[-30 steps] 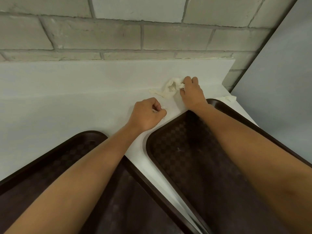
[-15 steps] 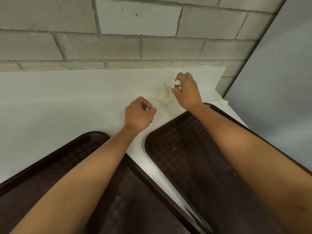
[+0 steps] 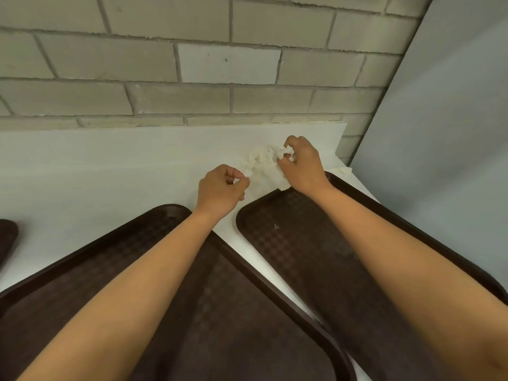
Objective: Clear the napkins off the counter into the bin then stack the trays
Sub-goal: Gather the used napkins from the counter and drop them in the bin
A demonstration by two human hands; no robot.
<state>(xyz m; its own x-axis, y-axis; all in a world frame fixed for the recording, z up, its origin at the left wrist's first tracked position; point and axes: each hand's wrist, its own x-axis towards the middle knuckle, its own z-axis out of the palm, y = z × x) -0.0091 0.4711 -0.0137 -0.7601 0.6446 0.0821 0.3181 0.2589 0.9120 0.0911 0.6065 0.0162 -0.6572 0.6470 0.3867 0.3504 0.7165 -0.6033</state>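
Napkin (image 3: pixel 261 160), crumpled white paper, lies on the worktop (image 3: pixel 110 166) right of frame centre. The right hand (image 3: pixel 301 166) grips its upper-right end, fingers curled; the left hand (image 3: pixel 220 192) pinches a small white scrap (image 3: pixel 235 181) beside its lower-left end. Likely light, soft, tearable: bunch it whole. No writing legible.

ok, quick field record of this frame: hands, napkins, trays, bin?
left hand: pinches small white scrap
right hand: grips crumpled napkin just above the counter
other napkin: loose piece near the counter's far right corner
trays: left tray and right tray side by side, unstacked; third tray edge at far left
bin: not in view
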